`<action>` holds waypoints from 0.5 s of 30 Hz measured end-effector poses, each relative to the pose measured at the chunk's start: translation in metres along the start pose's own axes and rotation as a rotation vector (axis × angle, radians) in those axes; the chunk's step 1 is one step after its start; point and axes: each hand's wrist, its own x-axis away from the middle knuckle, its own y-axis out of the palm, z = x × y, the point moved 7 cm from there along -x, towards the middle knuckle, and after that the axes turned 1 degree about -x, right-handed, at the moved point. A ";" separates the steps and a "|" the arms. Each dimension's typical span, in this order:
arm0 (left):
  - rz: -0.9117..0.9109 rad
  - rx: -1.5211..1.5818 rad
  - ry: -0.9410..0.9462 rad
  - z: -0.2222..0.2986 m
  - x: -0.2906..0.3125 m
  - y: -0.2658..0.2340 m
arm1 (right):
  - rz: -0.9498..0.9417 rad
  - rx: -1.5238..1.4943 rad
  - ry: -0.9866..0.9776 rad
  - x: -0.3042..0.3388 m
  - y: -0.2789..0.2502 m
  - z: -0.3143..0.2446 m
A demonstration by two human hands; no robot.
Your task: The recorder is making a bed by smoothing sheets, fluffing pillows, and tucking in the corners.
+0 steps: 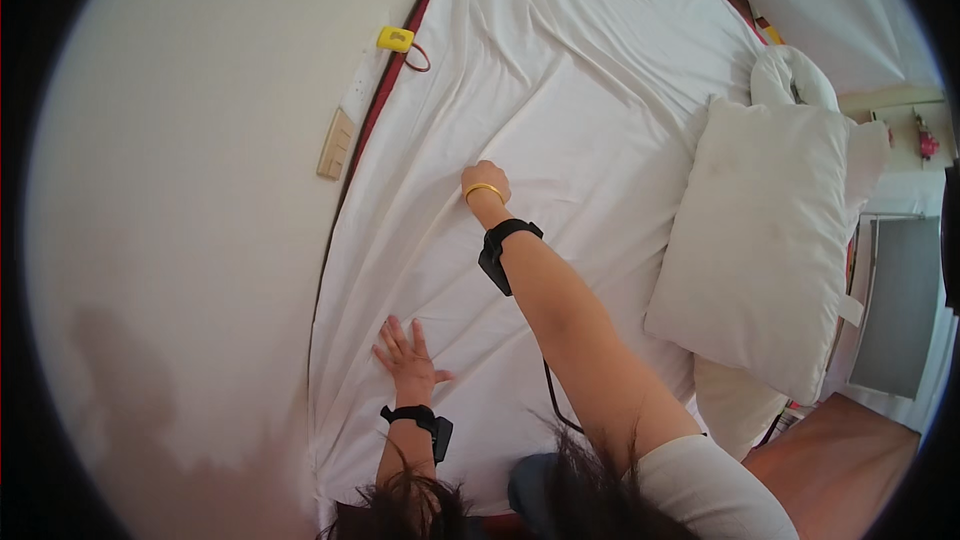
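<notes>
A wrinkled white bed sheet (590,130) covers the mattress, and both of my hands are on it. My left hand (411,365) lies flat near the wall side, palm down, fingers spread, with a black band around its wrist. Farther out, near the middle of the bed, my right hand (486,180) is closed in a fist on the sheet. Long folds run through the cloth around that fist. A gold bangle (485,189) circles the right wrist, with a black strapped device (505,250) behind it. My right fingertips are hidden beneath the hand.
White pillows (755,240) are piled along the right side. A pale wall (200,190) with a switch plate (336,144) borders the left edge. A yellow tape measure (395,39) with a brown loop lies by that edge. Brown floor (830,465) shows at lower right.
</notes>
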 end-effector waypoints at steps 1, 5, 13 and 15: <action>0.066 0.021 0.044 0.003 0.003 -0.002 | 0.002 0.002 -0.001 0.002 0.006 -0.004; 0.064 0.050 0.016 -0.001 0.006 0.000 | 0.027 -0.005 -0.259 0.024 0.036 -0.060; 0.078 0.046 0.029 0.003 0.001 0.000 | -0.046 -0.171 -0.318 0.042 0.030 -0.058; 0.056 0.033 0.012 -0.001 0.004 0.001 | 0.376 -0.248 -0.532 0.075 0.011 -0.040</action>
